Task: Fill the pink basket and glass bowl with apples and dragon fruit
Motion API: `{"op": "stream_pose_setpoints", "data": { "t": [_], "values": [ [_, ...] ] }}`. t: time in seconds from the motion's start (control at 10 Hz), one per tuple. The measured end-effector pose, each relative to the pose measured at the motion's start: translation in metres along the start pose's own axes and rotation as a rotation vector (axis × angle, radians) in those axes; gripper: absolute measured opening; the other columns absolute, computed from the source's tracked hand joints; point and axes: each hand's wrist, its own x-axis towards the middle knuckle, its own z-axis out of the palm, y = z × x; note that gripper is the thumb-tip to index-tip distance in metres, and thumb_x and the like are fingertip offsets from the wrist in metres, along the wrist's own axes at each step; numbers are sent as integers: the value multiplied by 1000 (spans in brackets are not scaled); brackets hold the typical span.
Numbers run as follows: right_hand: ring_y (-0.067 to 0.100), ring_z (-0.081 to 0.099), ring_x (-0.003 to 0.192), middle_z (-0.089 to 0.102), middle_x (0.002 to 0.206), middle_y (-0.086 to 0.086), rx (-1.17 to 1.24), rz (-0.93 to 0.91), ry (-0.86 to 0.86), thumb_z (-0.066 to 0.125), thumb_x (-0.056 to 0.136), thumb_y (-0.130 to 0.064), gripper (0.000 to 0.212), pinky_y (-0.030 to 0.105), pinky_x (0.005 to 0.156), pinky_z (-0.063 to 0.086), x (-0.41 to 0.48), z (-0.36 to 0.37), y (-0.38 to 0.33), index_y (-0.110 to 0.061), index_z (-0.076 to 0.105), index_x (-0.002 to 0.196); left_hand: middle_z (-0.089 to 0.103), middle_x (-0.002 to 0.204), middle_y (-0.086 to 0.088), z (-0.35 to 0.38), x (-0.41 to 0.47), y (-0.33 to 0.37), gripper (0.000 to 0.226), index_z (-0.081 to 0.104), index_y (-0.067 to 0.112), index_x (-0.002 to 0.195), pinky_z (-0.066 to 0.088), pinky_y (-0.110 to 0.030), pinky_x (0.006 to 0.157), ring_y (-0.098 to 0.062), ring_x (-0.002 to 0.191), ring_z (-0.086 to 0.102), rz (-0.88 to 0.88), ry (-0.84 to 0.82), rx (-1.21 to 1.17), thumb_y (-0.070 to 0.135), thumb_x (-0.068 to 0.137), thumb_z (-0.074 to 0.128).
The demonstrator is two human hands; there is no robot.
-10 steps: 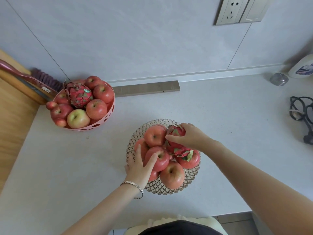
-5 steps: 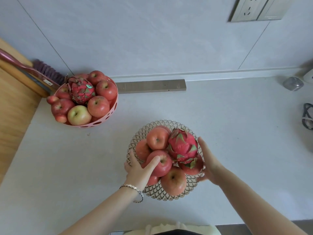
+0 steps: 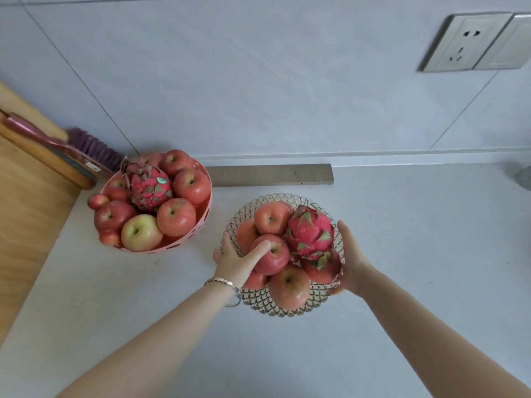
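Note:
The glass bowl (image 3: 260, 300) stands on the white counter in the middle, heaped with several red apples and one dragon fruit (image 3: 310, 231) on top at the right. My left hand (image 3: 237, 261) grips the bowl's left rim, thumb resting on a front apple (image 3: 274, 255). My right hand (image 3: 352, 259) cups the bowl's right rim, fingers under it. The pink basket (image 3: 205, 211) sits to the left near the wall, piled with apples and a second dragon fruit (image 3: 149, 188). One small apple (image 3: 97, 201) pokes out past the basket's left side.
A purple-bristled brush with a dark red handle (image 3: 57, 143) lies behind the basket on a wooden board (image 3: 26, 202). A grey metal strip (image 3: 270, 175) lies along the wall. A wall socket (image 3: 465, 41) is at the upper right.
My right hand let go of the dragon fruit on top of the pile and moved down to the bowl's right rim. The left hand stayed on the left rim.

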Motion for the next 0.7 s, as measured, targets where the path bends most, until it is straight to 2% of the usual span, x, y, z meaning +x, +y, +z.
{"op": "stream_pose_setpoints", "data": {
  "t": [0.1,0.2,0.3,0.4,0.5,0.6,0.7],
  "values": [
    [28,52,75,60,76,5,49,5,0,35,73,-78,61,60,90,31,14,12,-28,-21,59,72,5,154,-13,-1,28,20,111,8,30,145,29,-49,107,-33,137,25,24,53,10,70,59,65],
    [26,51,77,56,80,5,81,-7,-18,37,74,-75,57,55,87,33,21,22,-51,-21,55,75,3,153,-12,-4,50,39,103,10,30,145,26,-49,109,-33,138,23,56,89,21,73,64,57],
    [24,52,79,53,81,2,33,-86,-16,38,80,-69,46,53,85,36,23,29,-64,-25,50,72,0,155,-12,-5,61,53,82,12,28,145,19,-50,112,-32,140,16,107,109,62,65,80,45],
    [27,49,103,54,99,0,-72,-159,37,37,83,-65,47,47,85,33,18,33,-72,-22,55,93,2,153,-17,-6,59,67,72,13,22,145,20,-48,112,-36,138,21,127,140,159,58,88,37],
    [33,46,118,50,119,12,-274,-272,191,36,87,-59,62,40,83,33,10,36,-75,-11,48,124,26,144,-18,-13,45,81,60,34,13,136,34,-45,104,-33,128,37,342,266,361,39,85,53],
    [26,52,77,52,79,11,-527,-435,300,34,92,-41,42,31,68,38,-9,34,-77,-7,51,73,55,119,-10,-18,29,94,23,58,16,104,44,-39,95,-28,108,53,463,248,382,24,82,56],
    [20,42,60,46,69,10,-562,-525,258,38,90,-18,30,27,55,33,-37,30,-89,-3,52,69,67,95,-3,-21,10,115,8,59,21,77,48,-33,84,-24,93,60,394,133,404,20,82,53]
  ]
}}
